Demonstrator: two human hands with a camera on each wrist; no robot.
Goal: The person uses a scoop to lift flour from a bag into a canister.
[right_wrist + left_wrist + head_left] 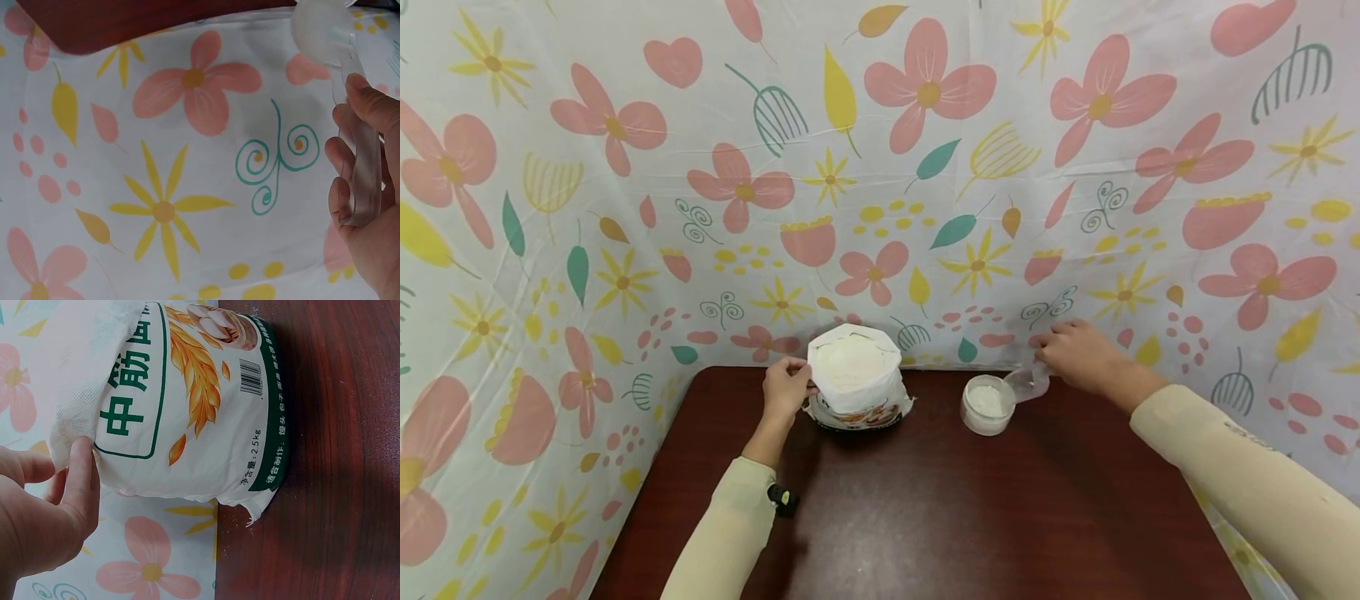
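My left hand [785, 389] pinches the folded-down rim of a white flour bag [871, 398] at its left side. The bag stands upright with its mouth wide, and pale flour [852, 363] fills it near the top. In the left wrist view, thumb and fingers hold the woven edge beside the printed wheat ear [199, 384]. My right hand [1081, 357] grips the handle of a clear plastic scoop [320, 31]. The scoop's bowl is at the right rim of a round clear jar [987, 423], which holds white powder.
The dark red-brown table [925, 517] has its back edge right behind the bag and jar. A flower-printed cloth [880, 200] hangs behind and around the table. A black wrist camera [784, 499] sits on the left sleeve.
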